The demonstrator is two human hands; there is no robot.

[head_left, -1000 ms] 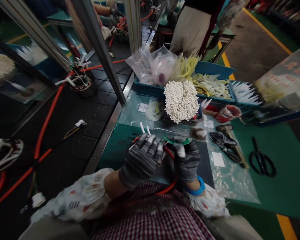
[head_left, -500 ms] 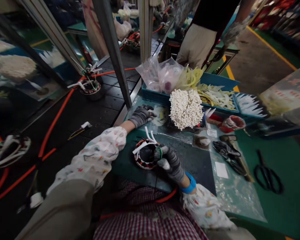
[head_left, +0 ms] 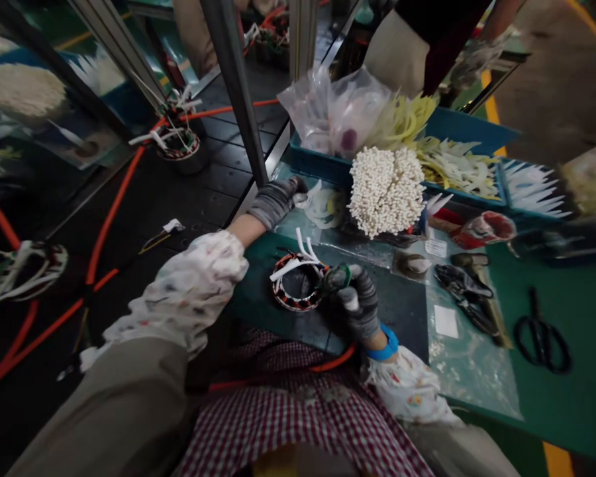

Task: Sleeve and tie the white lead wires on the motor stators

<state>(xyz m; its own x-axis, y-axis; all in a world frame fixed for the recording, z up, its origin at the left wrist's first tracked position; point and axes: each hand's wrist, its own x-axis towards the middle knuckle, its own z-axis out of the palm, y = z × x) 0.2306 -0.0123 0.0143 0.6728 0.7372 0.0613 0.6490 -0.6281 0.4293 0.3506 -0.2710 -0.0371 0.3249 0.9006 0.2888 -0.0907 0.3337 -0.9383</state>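
Observation:
A motor stator [head_left: 298,306], a ring with dark and copper-red windings, lies on the dark mat in front of me. White sleeving tubes [head_left: 288,267] stick out from its top. My right hand [head_left: 357,301], in a grey striped glove, is at the ring's right side, its fingers closed on a thin green wire [head_left: 347,274]. My left hand [head_left: 278,201], gloved too, reaches to the table's far left edge with curled fingers. Something small and white shows at its fingertips, beside a flat bag of pale strips [head_left: 324,205]; what it pinches is unclear.
A bundle of thin white tubes [head_left: 387,192] stands behind the stator, before blue bins [head_left: 469,129] of yellow and white sleeves. Black scissors [head_left: 542,338] lie at right, near a red tape roll [head_left: 487,230]. A metal post [head_left: 236,93] rises at left, beside a line carrying other stators [head_left: 179,146].
The view has tilted down and shifted. My left hand's fingers have curled more at the pale strips. My right hand has moved slightly away from the ring's opening with the green wire.

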